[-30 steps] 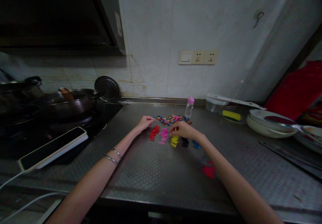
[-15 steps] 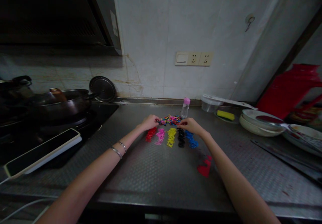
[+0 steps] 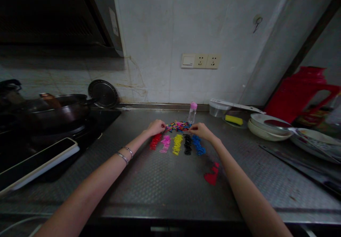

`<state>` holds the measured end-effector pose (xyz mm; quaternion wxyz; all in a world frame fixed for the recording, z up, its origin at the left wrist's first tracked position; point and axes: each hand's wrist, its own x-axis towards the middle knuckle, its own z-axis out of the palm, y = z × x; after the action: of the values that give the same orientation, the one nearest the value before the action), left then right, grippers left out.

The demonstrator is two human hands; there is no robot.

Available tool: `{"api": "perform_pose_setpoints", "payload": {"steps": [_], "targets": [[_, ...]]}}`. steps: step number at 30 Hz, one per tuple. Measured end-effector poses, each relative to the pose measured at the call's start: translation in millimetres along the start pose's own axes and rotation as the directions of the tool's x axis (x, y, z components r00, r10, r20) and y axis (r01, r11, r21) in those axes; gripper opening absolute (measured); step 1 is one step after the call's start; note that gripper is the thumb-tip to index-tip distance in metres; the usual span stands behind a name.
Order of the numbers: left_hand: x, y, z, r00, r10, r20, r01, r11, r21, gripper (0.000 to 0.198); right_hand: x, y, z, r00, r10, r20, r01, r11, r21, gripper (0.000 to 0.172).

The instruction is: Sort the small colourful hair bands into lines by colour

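A mixed pile of small coloured rubber bands (image 3: 178, 126) lies on the metal counter between my hands. My left hand (image 3: 156, 127) is at the pile's left edge, fingers pinched together; whatever is in them is too small to make out. At the right edge, my right hand (image 3: 200, 130) also has thumb and fingertips closed, with their contents unclear. Sorted by colour, rows of bands run in front of the pile: red (image 3: 155, 141), pink (image 3: 165, 143), yellow (image 3: 177, 144), black (image 3: 188, 144) and blue (image 3: 198, 145). The blue row sits just below my right hand.
A clear bottle with a pink cap (image 3: 192, 112) stands behind the pile. A torn red piece (image 3: 212, 174) lies near my right forearm. Bowls (image 3: 269, 132), a yellow sponge (image 3: 233, 120) and a red jug (image 3: 298, 95) are rightward; a pan (image 3: 61, 111) and phone (image 3: 39, 164) leftward.
The camera view has turned slightly right, so everything appears shifted left. Both hands stay at the pile's edges, with only small finger movements. The colour rows look the same.
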<state>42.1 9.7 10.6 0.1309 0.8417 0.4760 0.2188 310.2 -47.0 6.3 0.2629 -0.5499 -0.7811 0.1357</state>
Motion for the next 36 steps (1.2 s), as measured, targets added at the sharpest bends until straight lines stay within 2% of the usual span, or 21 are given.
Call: {"api": "perform_pose_setpoints", "payload": {"steps": [5,9,12,14,17,20,24,27,29,32,36], "targets": [[2,11,-5.5,0.999,-0.009,-0.034,0.009,1.000,-0.022,0.017,-1,14,-2,0.994,0.096,-0.042,-0.098,0.994,-0.056,0.026],[-1,38,-0.7,0.995,0.103,-0.008,-0.104,0.991,-0.088,0.018,-2,20,0,0.987,0.147,-0.062,-0.152,0.984,-0.092,0.023],[-8,64,9.6,0.967,0.247,0.053,-0.240,0.964,-0.115,0.020,-1,20,3,0.990,0.131,-0.049,-0.136,0.985,-0.108,0.022],[-12,81,17.3,0.951,0.294,0.099,-0.286,0.954,-0.090,0.020,1,19,6,0.992,0.117,-0.040,-0.121,0.986,-0.112,0.022],[-18,98,27.5,0.933,0.329,0.147,-0.326,0.944,-0.046,0.020,3,17,9,0.994,0.106,-0.040,-0.110,0.986,-0.125,0.023],[-21,104,34.2,0.919,0.339,0.199,-0.337,0.940,-0.046,0.019,3,13,8,0.994,0.107,-0.036,-0.111,0.985,-0.135,0.023],[-19,95,35.0,0.927,0.340,0.156,-0.321,0.938,-0.133,0.022,-3,8,2,0.977,0.197,-0.081,-0.209,0.960,-0.188,0.023],[-16,77,27.2,0.950,0.300,0.090,-0.278,0.939,-0.201,0.029,-8,7,-2,0.935,0.308,-0.173,-0.343,0.909,-0.235,0.026],[-14,59,18.4,0.968,0.245,0.058,-0.224,0.943,-0.246,0.033,-10,7,-2,0.924,0.331,-0.193,-0.372,0.895,-0.247,0.027],[-13,27,3.2,0.996,0.087,0.019,-0.077,0.944,-0.320,0.035,-10,10,0,0.949,0.278,-0.149,-0.309,0.913,-0.268,0.027],[-16,-15,-13.2,0.992,-0.117,-0.041,0.093,0.920,-0.380,0.036,-6,12,3,0.983,0.168,-0.076,-0.183,0.935,-0.304,0.027]]}}
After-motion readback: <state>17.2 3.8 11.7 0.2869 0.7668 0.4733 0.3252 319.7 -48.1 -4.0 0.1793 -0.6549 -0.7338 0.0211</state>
